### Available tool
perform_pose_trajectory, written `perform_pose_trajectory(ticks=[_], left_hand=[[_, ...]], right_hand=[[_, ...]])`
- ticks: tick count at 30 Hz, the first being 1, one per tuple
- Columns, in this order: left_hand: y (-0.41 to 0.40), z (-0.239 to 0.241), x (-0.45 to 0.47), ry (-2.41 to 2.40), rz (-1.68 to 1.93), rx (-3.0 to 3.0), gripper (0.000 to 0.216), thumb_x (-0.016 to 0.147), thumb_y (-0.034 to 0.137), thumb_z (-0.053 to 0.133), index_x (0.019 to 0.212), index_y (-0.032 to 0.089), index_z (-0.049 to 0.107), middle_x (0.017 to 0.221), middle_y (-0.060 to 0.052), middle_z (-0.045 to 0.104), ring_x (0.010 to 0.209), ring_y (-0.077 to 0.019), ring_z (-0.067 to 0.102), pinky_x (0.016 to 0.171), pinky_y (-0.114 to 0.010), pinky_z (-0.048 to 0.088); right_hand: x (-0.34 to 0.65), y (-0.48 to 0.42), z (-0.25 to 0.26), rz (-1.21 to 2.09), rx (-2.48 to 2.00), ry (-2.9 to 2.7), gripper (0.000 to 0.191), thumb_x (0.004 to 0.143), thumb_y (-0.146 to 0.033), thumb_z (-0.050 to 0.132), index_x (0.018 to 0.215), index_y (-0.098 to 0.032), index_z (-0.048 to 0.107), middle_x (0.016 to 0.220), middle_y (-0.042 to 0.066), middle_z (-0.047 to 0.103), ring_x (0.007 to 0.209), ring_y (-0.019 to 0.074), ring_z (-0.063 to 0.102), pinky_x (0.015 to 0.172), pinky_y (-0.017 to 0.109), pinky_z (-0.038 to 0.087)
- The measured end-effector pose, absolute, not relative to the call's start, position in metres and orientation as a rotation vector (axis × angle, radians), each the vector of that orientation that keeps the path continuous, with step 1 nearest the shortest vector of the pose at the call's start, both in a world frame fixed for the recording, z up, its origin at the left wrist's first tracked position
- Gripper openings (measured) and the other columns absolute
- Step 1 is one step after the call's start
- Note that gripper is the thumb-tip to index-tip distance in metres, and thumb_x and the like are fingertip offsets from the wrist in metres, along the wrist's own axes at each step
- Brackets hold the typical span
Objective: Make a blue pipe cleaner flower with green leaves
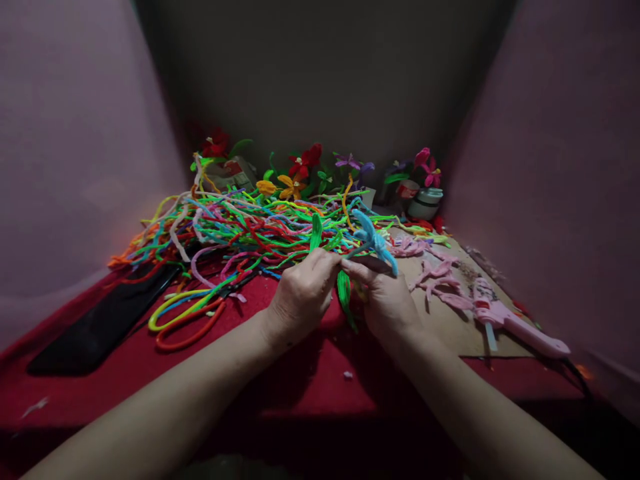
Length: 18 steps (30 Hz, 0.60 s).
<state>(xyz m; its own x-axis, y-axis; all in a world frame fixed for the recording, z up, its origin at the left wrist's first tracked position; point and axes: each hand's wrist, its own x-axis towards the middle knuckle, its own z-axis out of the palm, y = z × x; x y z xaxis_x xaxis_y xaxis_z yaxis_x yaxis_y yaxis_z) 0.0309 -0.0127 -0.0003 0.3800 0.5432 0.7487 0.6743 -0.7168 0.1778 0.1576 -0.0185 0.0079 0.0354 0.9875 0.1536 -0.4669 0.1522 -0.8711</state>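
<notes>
A light-blue pipe-cleaner flower points up and right above my fingers, its thin stem running down between both hands. My left hand is closed, thumb and fingers pinching the stem. My right hand pinches the same stem just below the bloom, its fingertips meeting those of the left. One green pipe-cleaner leaf stands up behind my left hand. Another green leaf hangs down between the hands. Where the leaves join the stem is hidden by my fingers.
A heap of coloured pipe cleaners spreads behind my hands. Scissors and a black flat object lie left. At right, a pink glue gun and pink pipe-cleaner pieces rest on cardboard. Finished flowers stand behind.
</notes>
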Motion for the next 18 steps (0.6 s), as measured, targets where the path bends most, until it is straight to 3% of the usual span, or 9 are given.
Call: perform_pose_trajectory(ticks=[6,10,14,18], left_hand=[[-0.014,0.006,0.027,-1.144,-1.248,-2.413,0.018,0.086,0.014,0.04,0.086,0.016,0.057,0.077,-0.006,0.061,0.075,-0.0156,0.057,0.07,-0.025,0.044],[-0.019,0.014,0.029,-1.272,-1.405,-2.451,0.015,0.085,0.018,0.044,0.08,0.017,0.059,0.074,-0.004,0.061,0.071,-0.0143,0.056,0.069,-0.025,0.042],[-0.025,0.023,0.034,-1.64,-1.68,-2.571,0.014,0.081,0.021,0.05,0.074,0.017,0.06,0.061,0.0,0.056,0.057,-0.0109,0.05,0.056,-0.021,0.039],[-0.027,0.03,0.038,-2.011,-2.035,-2.668,0.011,0.077,0.022,0.055,0.069,0.015,0.059,0.049,0.004,0.048,0.043,-0.0067,0.041,0.043,-0.018,0.032]], right_hand=[[0.16,-0.025,0.007,1.098,-0.832,-1.123,0.007,0.069,-0.022,0.068,0.074,-0.02,0.071,0.075,0.001,0.067,0.075,0.0162,0.059,0.075,0.03,0.046],[0.16,-0.03,0.011,0.95,-0.887,-1.215,0.004,0.071,-0.02,0.065,0.069,-0.022,0.069,0.073,-0.001,0.064,0.072,0.0137,0.056,0.071,0.027,0.043],[0.161,-0.031,0.013,0.907,-0.933,-1.238,0.007,0.073,-0.021,0.064,0.066,-0.021,0.067,0.067,-0.002,0.06,0.067,0.0123,0.052,0.067,0.026,0.042],[0.161,-0.028,0.005,0.899,-0.965,-1.188,0.008,0.072,-0.027,0.065,0.072,-0.02,0.069,0.074,0.001,0.062,0.071,0.014,0.053,0.068,0.027,0.041]])
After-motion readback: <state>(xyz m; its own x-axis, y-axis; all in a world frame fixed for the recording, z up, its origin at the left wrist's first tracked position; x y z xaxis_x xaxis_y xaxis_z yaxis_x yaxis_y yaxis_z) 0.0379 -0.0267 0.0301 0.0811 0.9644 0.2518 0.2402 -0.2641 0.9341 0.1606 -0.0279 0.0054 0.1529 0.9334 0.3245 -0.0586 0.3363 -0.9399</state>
